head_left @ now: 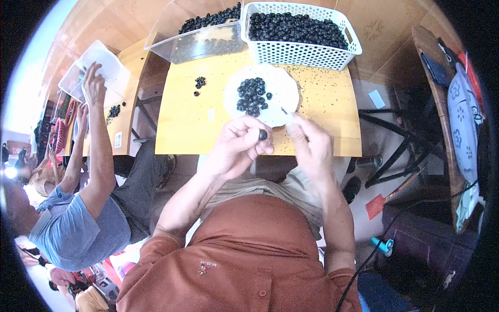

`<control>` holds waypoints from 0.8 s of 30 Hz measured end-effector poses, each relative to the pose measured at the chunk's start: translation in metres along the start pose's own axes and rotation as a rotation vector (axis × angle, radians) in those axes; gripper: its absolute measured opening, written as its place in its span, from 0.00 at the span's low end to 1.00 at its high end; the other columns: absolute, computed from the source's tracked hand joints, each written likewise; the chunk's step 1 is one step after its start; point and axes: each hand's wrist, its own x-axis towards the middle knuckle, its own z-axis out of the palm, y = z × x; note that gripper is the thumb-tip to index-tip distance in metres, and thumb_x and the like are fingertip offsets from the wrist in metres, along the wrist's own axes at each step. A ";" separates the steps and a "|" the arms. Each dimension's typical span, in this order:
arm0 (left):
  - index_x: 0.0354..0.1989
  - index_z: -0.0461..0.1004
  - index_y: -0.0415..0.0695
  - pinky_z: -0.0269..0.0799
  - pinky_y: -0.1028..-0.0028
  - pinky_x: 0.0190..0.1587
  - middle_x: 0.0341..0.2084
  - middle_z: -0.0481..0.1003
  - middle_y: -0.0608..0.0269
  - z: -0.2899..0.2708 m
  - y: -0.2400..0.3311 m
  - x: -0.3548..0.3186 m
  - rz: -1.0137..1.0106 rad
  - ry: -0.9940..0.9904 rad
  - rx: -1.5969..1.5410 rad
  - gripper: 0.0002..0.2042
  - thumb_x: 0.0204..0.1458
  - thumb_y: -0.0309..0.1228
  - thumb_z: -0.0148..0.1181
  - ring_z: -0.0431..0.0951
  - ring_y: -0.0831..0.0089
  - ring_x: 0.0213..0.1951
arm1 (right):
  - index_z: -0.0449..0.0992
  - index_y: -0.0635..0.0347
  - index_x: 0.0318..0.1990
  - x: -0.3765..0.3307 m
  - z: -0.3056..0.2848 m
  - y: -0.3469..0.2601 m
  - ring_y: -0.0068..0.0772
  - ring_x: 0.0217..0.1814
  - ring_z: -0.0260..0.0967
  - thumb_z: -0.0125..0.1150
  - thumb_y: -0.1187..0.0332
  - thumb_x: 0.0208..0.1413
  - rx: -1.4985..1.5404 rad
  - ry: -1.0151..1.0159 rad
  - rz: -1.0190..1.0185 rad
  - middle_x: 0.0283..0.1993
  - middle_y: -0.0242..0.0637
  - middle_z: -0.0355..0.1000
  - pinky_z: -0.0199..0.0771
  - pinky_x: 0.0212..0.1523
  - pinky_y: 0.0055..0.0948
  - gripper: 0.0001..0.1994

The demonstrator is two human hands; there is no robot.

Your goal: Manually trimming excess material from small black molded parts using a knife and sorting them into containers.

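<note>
My left hand (240,147) pinches one small dark bead-like ball (263,134) between thumb and fingertips, just over the table's near edge. Right of it, my right hand (313,143) is closed on a thin, dark-tipped tool (284,111); its exact kind is too small to make out. The tip points up and left over a white plate (287,88), apart from the ball. A heap of similar dark balls (251,94) lies on the plate, mostly on its left half.
Behind the plate stand a white perforated basket (299,56) full of dark balls and a clear bin (208,46) partly filled with them. A few loose balls (199,82) and brown crumbs (327,99) lie on the wooden table (182,125). At left, another person (88,218) works at a neighbouring table.
</note>
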 end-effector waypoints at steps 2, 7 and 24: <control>0.43 0.76 0.38 0.78 0.70 0.44 0.35 0.77 0.55 0.014 0.002 -0.004 0.015 -0.078 0.022 0.07 0.61 0.27 0.59 0.79 0.70 0.36 | 0.78 0.71 0.51 0.007 -0.016 0.011 0.31 0.39 0.79 0.59 0.64 0.66 0.121 0.084 0.123 0.39 0.47 0.81 0.76 0.42 0.29 0.16; 0.44 0.75 0.38 0.79 0.71 0.44 0.36 0.77 0.55 0.006 0.002 -0.002 0.012 0.010 -0.079 0.07 0.62 0.27 0.59 0.79 0.71 0.37 | 0.77 0.73 0.51 0.006 -0.023 -0.001 0.26 0.38 0.75 0.60 0.65 0.65 0.124 0.043 0.055 0.39 0.45 0.80 0.75 0.41 0.27 0.16; 0.48 0.73 0.44 0.79 0.73 0.46 0.43 0.78 0.64 -0.008 -0.012 -0.005 -0.157 0.082 -0.042 0.08 0.62 0.26 0.59 0.80 0.75 0.44 | 0.79 0.63 0.52 -0.003 0.006 -0.013 0.36 0.37 0.76 0.68 0.71 0.55 0.248 -0.190 -0.141 0.37 0.44 0.76 0.76 0.40 0.31 0.16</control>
